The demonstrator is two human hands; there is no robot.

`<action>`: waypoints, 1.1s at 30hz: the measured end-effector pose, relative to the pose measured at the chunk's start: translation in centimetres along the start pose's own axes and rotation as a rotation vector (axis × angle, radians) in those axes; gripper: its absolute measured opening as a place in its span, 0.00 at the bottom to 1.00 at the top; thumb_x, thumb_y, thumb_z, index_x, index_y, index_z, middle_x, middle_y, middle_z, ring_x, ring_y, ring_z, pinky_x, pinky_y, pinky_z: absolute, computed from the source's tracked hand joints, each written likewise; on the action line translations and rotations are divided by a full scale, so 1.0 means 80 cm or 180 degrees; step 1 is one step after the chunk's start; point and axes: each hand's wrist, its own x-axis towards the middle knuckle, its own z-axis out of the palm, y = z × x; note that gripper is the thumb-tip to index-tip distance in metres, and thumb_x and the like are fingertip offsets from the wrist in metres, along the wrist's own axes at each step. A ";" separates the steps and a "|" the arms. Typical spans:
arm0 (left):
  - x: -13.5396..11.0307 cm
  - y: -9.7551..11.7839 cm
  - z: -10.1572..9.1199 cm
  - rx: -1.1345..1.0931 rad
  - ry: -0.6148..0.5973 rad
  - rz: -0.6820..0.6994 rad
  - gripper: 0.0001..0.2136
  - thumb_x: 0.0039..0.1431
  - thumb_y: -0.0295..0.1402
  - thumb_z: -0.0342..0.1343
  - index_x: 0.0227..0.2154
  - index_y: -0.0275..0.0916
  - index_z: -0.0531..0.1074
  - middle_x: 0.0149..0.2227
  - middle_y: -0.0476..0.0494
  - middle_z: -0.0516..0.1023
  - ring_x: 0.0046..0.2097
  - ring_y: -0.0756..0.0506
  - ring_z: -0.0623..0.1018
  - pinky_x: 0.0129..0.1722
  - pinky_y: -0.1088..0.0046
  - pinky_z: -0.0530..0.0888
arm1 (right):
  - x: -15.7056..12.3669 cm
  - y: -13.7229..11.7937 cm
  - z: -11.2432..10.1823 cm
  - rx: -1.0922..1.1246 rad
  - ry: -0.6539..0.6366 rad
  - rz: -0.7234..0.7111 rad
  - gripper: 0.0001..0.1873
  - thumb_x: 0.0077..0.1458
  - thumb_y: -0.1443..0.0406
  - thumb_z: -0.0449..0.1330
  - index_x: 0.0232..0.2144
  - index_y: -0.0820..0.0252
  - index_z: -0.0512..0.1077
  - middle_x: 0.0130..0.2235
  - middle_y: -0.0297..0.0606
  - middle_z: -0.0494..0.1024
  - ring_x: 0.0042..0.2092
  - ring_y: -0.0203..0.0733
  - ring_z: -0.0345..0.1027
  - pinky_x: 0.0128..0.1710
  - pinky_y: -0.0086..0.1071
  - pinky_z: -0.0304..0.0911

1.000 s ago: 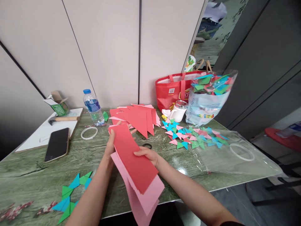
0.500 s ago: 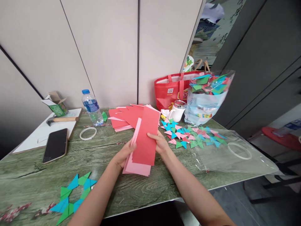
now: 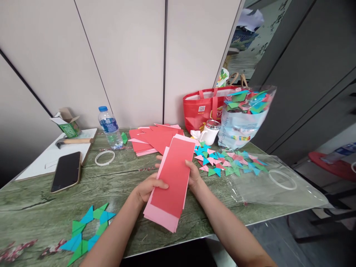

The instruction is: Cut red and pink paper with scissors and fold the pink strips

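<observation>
Fingers of the left hand point(image 3: 148, 188) and right hand point(image 3: 194, 176) grip a stack of red and pink paper strips point(image 3: 174, 174) from either side, thumbs in front, held tilted over the surface point(image 3: 30, 200) near its front edge. Its edges are uneven, pink jutting past red, so a loosened pinch could let strips slide out or fan apart. The left forearm overlaps a ring of green and blue folded pieces point(image 3: 80, 227); a sideways sweep might break it up. Just beyond the stack, a red paper pile point(image 3: 158, 138) crowds the way forward; small folded pieces point(image 3: 213, 161) and a white mug point(image 3: 210, 134) limit room rightward.
</observation>
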 end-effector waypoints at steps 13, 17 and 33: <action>0.034 -0.006 -0.001 -0.0849 0.0965 0.0869 0.20 0.58 0.42 0.48 0.45 0.31 0.70 0.43 0.35 0.77 0.42 0.40 0.77 0.44 0.61 0.72 | 0.019 -0.026 -0.019 0.0388 0.1174 -0.1088 0.17 0.48 0.58 0.55 0.40 0.59 0.69 0.41 0.38 0.77 0.48 0.45 0.68 0.54 0.48 0.58; 0.039 -0.020 0.005 -0.1020 0.1119 0.0890 0.18 0.57 0.40 0.51 0.45 0.34 0.70 0.42 0.37 0.78 0.39 0.41 0.78 0.41 0.57 0.75 | 0.015 -0.014 -0.003 -0.0377 0.1050 -0.1402 0.25 0.45 0.58 0.61 0.47 0.56 0.65 0.46 0.40 0.74 0.48 0.48 0.68 0.53 0.49 0.57; 0.030 -0.023 -0.001 -0.1095 0.0976 0.0560 0.19 0.54 0.28 0.56 0.49 0.30 0.65 0.37 0.36 0.79 0.26 0.46 0.79 0.16 0.77 0.75 | 0.003 -0.042 0.019 -0.1124 0.1043 -0.2185 0.36 0.36 0.49 0.64 0.48 0.50 0.62 0.51 0.42 0.69 0.56 0.52 0.59 0.49 0.49 0.62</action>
